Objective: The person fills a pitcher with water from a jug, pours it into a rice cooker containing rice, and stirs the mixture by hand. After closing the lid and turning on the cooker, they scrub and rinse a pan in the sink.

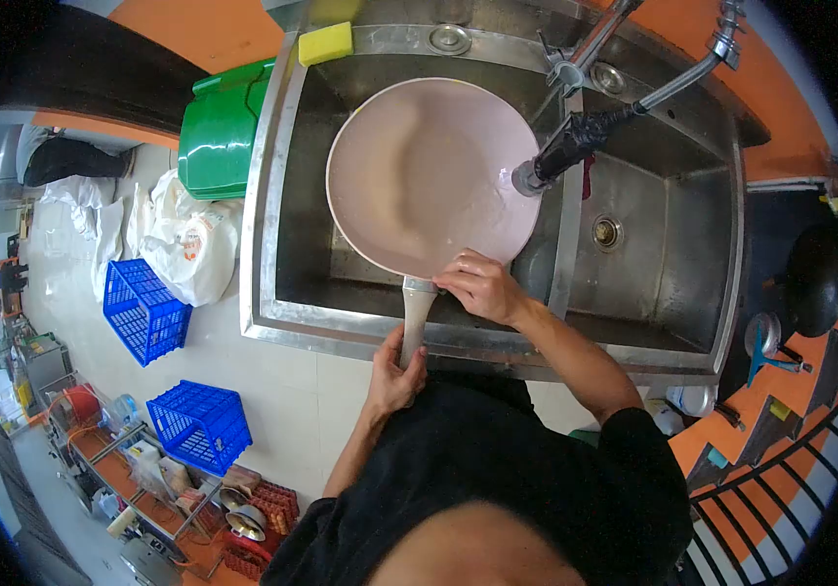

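A large pink frying pan (429, 176) lies over the left basin of the steel sink (267, 322), its light handle (417, 317) toward me. My left hand (399, 376) is wrapped round the end of that handle. At the near rim, close to where the handle joins, my right hand (484, 286) has its fingers pinched together against the pan's edge; whether anything small is between them is hidden. The faucet's spray head (528, 178), on a hose with black wrapping, points into the right side of the pan, where the surface looks wet and shiny.
A yellow sponge (326, 45) sits on the sink's back left corner. Right of the pan is a second basin (624, 264). On the left floor are a green bin (224, 132), white bags (189, 239) and two blue crates (145, 308). A dark wok (817, 283) is far right.
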A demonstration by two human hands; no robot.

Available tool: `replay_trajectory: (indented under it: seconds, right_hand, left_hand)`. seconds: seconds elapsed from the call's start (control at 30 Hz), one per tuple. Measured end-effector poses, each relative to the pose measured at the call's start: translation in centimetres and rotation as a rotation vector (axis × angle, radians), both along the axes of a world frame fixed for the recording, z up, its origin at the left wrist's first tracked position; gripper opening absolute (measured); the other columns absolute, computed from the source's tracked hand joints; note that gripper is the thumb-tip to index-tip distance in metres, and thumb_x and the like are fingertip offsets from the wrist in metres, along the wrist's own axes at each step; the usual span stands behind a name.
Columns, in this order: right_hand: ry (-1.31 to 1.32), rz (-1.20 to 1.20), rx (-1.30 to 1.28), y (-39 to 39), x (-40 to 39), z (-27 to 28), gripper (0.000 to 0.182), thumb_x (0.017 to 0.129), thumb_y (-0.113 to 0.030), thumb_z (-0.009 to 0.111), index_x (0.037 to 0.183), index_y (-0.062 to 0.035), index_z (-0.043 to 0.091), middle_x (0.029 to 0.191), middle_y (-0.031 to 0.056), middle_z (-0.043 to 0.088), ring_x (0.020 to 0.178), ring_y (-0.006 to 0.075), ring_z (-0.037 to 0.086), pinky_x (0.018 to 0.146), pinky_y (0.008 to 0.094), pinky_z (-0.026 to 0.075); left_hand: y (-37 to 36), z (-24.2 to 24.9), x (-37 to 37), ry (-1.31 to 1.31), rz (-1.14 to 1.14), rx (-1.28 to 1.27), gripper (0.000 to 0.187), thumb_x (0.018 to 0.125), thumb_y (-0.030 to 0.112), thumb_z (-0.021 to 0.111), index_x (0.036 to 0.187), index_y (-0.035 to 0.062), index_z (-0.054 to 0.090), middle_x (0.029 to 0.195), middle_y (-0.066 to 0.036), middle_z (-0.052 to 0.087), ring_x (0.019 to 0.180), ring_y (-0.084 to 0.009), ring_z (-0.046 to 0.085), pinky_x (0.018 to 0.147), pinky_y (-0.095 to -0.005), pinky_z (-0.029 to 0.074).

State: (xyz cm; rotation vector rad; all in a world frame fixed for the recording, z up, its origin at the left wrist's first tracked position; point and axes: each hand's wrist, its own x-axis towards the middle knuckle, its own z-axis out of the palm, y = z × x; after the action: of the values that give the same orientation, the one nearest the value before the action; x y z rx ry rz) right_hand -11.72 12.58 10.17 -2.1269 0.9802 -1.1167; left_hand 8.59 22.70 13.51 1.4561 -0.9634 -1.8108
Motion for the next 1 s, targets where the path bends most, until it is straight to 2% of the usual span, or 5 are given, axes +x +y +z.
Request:
replay_trajectory:
  seconds: [0.43,0.6,0.7,0.77,1.0]
  right_hand:
    - [0.655,0.359,-0.016,-6.1,-12.2,-2.4,0.021,0.069,-0.005,0.060,0.090,-0.0014,0.065,0.097,0.0089,0.063,0.095,0.0282,0.058,0.083,0.0379,0.049]
    - [0.958,-0.035,0.182,-6.4,-5.2,-4.8,0.018,0.076,-0.008,0.053,0.088,0.0013,0.063,0.096,0.0154,0.060,0.098,0.0304,0.057,0.085,0.0380,0.047]
    - [0.930,0.350,0.487,-6.2,-0.6,-9.5,0.025,0.075,-0.008,0.054,0.097,0.0021,0.061,0.106,0.0197,0.055,0.103,0.0364,0.053,0.087,0.0428,0.045]
    - [0.365,0.051,0.339,-5.3,1.7,-6.8,0.036,0.074,-0.007,0.054,0.109,0.0027,0.054,0.116,0.0220,0.050,0.111,0.0401,0.047,0.092,0.0482,0.041]
    - [0.333,-0.420,0.034,-13.0,4.1,-12.4,0.061,0.075,-0.007,0.055,0.132,0.0031,0.035,0.134,0.0267,0.034,0.122,0.0426,0.037,0.104,0.0463,0.033]
  left_hand:
    - [1.5,1.2,1.2,-0.123,-0.049,-0.049,0.052,0.092,0.005,0.053,0.139,0.0050,0.031,0.070,0.000,0.048,0.052,-0.0074,0.045,0.043,-0.0231,0.038]
    - [1.6,3.4,1.3,-0.117,-0.075,0.132,0.050,0.092,0.007,0.053,0.137,0.0031,0.033,0.069,0.000,0.048,0.051,-0.0079,0.045,0.043,-0.0237,0.038]
    - [1.8,3.4,0.8,-0.055,-0.063,0.195,0.050,0.093,0.009,0.053,0.138,0.0031,0.031,0.065,0.000,0.046,0.050,-0.0076,0.043,0.043,-0.0231,0.037]
    - [2.0,4.0,0.4,-0.008,0.013,0.252,0.049,0.093,0.009,0.053,0.137,0.0031,0.030,0.063,0.001,0.044,0.049,-0.0074,0.041,0.042,-0.0227,0.035]
    - [2.1,4.9,0.6,0.041,-0.049,0.243,0.046,0.093,0.008,0.052,0.133,0.0022,0.030,0.064,0.002,0.041,0.049,-0.0069,0.039,0.041,-0.0228,0.031]
